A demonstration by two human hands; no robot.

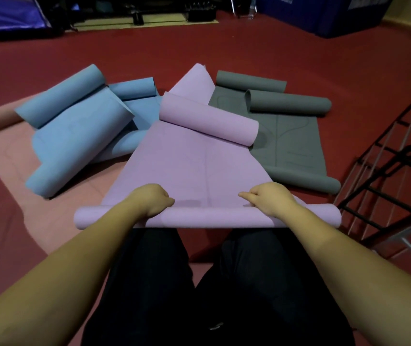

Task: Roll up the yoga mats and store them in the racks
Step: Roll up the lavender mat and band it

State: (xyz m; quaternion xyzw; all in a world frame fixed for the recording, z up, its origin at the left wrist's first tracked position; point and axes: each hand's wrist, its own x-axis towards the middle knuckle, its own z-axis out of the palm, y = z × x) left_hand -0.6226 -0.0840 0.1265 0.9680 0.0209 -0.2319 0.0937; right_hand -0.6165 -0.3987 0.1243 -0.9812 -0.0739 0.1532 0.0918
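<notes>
Purple mat lies lengthwise from 6 toward 12 o'clock on the red floor, its near end wound into a thin roll that runs 9 to 3 o'clock just ahead of the person's dark-trousered knees. Left hand sits on the roll left of centre, fingers curled over its top edge and gripping it. Right hand sits right of centre, fingers likewise curled on the roll, forefinger pointing toward 9 o'clock. Hands well apart; both roll ends stick out past them. Far end of the purple mat curls back into a loose tube at 12 o'clock, with a pointed corner behind it. Blue mats at 10 to 11 o'clock, partly curled and overlapping, one edge tucked under the purple mat's left side. Beneath them a pink mat lies flat, its edge reaching 8 o'clock. Grey mat at 1 to 2 o'clock, both ends curled, its left edge covered by the purple mat. Black wire rack stands at 3 o'clock, just beside the roll's right end. Open red floor beyond the mats toward 12 o'clock, up to dark equipment and blue pads along the far edge.
</notes>
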